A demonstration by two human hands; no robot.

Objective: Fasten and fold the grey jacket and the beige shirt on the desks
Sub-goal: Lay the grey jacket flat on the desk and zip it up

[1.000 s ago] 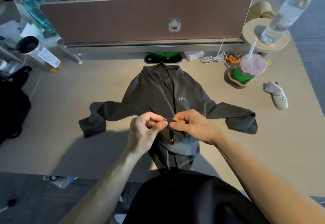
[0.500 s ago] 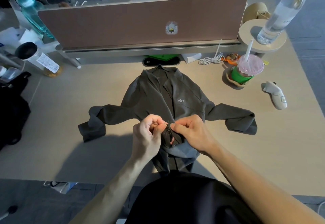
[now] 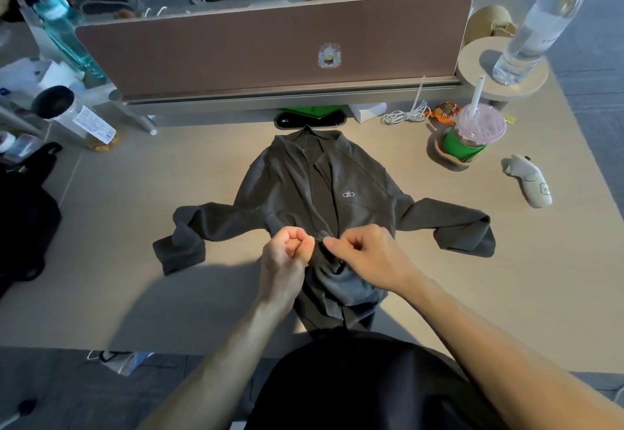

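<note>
Nearest, at lower centre, the left hand [image 3: 287, 254] and right hand [image 3: 364, 257] meet almost knuckle to knuckle, fingers curled, each pinching the front opening of the dark grey fabric jacket [image 3: 297, 186] near its hem. It lies front-up in mid-frame on the pale wooden desk [image 3: 135, 210], sleeves spread left and right, collar pointing away. Farther right lie a white handheld controller [image 3: 530, 183] and a pink-lidded plastic cup [image 3: 472, 139] with a straw. Across the top stands a brown divider panel [image 3: 236, 48].
</note>
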